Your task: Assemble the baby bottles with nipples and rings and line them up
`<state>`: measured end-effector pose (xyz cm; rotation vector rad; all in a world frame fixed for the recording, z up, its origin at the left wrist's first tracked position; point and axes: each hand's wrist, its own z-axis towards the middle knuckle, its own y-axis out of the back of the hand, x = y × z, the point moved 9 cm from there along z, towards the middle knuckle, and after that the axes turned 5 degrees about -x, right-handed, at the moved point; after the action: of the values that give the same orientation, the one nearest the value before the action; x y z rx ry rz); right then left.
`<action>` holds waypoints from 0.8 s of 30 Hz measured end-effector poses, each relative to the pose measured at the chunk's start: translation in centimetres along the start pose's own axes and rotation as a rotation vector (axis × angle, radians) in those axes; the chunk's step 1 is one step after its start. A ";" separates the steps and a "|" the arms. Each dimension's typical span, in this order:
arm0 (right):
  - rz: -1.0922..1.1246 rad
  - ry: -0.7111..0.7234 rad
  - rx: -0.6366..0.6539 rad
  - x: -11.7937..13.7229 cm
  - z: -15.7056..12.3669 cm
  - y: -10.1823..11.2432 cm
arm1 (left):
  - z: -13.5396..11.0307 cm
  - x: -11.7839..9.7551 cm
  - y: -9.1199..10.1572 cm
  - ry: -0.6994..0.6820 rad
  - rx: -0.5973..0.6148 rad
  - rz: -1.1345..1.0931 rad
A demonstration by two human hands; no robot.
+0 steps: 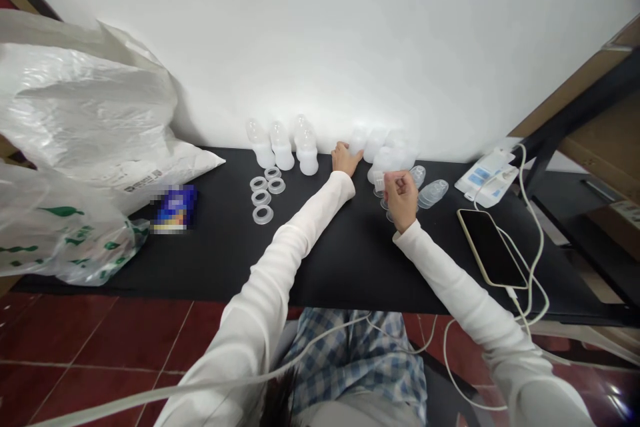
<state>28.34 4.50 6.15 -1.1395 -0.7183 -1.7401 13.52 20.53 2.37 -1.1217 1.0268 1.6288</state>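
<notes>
My left hand point(347, 159) reaches to the back of the table, its fingers and thumb closed around the lower part of a frosted white bottle point(357, 138). In a pinch, my right hand point(401, 197) holds a small clear ribbed plastic piece point(379, 181), partly hidden by the fingers. Several more white bottles point(395, 152) crowd together behind that hand. Clear domed caps point(433, 193) lie just right of it, and some clear round parts are half covered beneath it. Left of my left hand stand several bottles with clear domed caps point(281, 147), with translucent collar rings point(263, 215) before them.
Large white plastic bags point(80, 127) fill the left end of the black table point(225, 260), beside a blurred blue packet point(175, 208). At right lie a phone point(493, 248) with a white cable point(539, 213) and a white-and-blue packet point(486, 177). A white wall rises behind.
</notes>
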 end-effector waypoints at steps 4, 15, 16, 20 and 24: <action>-0.061 0.055 0.073 0.2 0.0 -0.4 | -2.9 -0.5 2.9 -0.092 0.043 -0.014; -0.120 0.163 0.399 0.2 -1.4 -3.3 | -10.1 -2.8 13.1 -0.428 0.263 0.068; -0.147 0.190 0.396 0.4 -1.5 -3.2 | -10.0 -2.9 13.1 -0.427 0.273 0.064; -0.255 0.282 0.418 1.1 -1.7 -3.0 | -9.7 -3.1 12.8 -0.412 0.354 0.030; -0.224 0.385 0.448 2.1 -2.4 -3.1 | -9.6 -1.8 12.4 -0.218 0.461 -0.056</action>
<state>24.22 3.10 7.12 -0.4176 -0.9550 -1.7894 4.29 7.83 3.48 -0.6442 1.1389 1.3415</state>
